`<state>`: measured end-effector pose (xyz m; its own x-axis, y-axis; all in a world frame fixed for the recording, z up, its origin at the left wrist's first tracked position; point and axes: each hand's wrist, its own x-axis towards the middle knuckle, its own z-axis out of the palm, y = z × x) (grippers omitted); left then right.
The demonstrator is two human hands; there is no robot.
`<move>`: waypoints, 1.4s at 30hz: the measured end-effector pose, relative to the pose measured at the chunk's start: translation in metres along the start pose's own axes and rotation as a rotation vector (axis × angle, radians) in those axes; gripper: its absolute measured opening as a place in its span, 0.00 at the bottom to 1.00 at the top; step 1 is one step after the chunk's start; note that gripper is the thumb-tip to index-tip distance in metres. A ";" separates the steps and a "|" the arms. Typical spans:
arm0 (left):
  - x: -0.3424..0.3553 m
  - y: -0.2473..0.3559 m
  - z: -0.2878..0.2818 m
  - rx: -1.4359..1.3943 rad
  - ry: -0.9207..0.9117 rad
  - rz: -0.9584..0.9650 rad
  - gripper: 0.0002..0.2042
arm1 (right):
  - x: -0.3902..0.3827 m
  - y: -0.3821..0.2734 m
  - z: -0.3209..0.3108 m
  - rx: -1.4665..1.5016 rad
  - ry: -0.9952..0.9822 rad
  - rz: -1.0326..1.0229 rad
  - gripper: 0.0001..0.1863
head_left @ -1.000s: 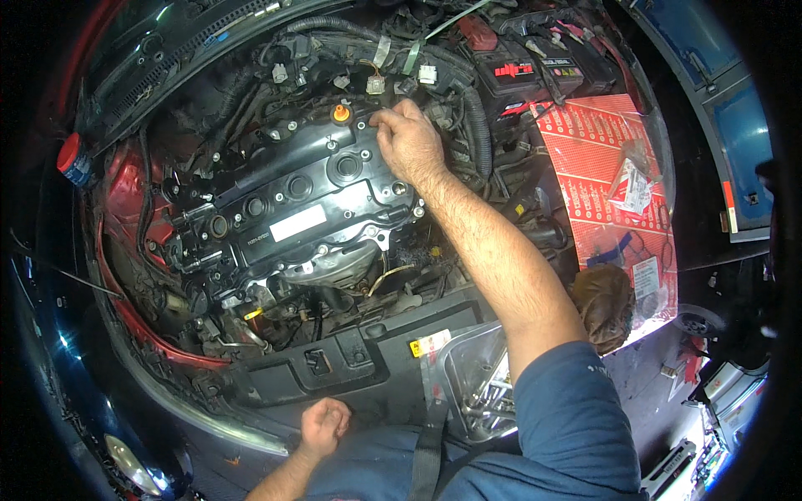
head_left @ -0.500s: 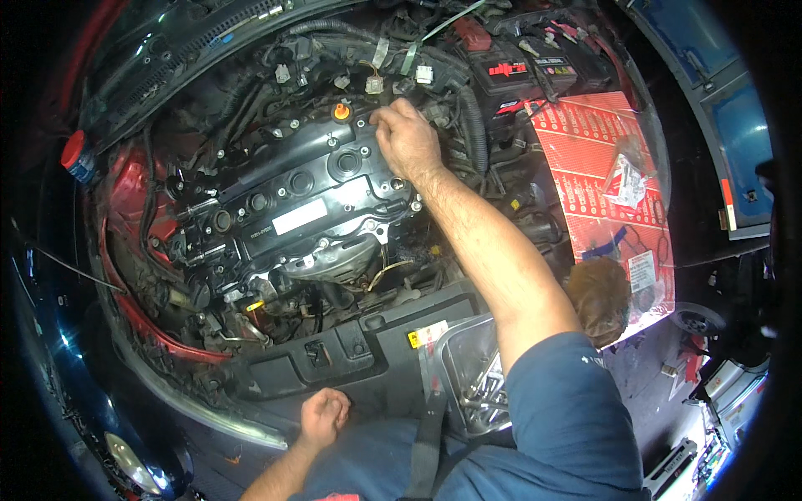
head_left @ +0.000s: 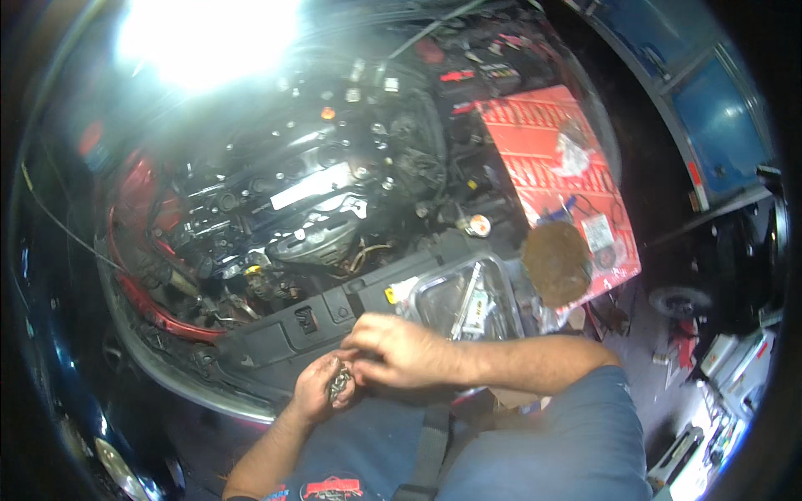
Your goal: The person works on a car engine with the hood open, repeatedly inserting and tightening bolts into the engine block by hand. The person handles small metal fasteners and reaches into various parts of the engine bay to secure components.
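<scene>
One curled left hand [head_left: 314, 389], near, grips small metal parts [head_left: 339, 386]: cup deep, spilling none | right hand [head_left: 401, 349] just right, fingers bent toward them, can't tell if pinching: pick singly | metal tray [head_left: 436, 302] farther right

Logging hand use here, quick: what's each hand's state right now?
Left hand: curled closed, holding small metal parts.
Right hand: partly curled at the left hand; whether it holds anything cannot be told.
</scene>
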<state>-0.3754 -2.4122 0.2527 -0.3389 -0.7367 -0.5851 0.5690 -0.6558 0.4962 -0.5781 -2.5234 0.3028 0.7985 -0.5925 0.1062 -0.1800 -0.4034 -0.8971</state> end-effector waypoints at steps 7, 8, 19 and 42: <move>-0.022 -0.022 0.015 0.690 0.277 0.010 0.17 | -0.069 -0.027 0.084 -0.115 0.312 0.205 0.21; -0.027 -0.030 0.015 0.647 0.194 0.036 0.17 | -0.077 -0.028 0.093 -0.108 0.309 0.232 0.21; -0.039 -0.056 0.046 0.605 0.102 -0.213 0.11 | -0.175 -0.053 0.152 0.283 0.800 0.265 0.13; -0.059 -0.059 0.051 0.477 0.201 0.180 0.15 | -0.165 -0.063 0.099 0.497 0.615 0.161 0.11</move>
<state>-0.4275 -2.3384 0.2904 -0.0909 -0.8290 -0.5518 0.1862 -0.5585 0.8084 -0.6415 -2.3313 0.2988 0.2994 -0.9530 0.0462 0.1263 -0.0084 -0.9920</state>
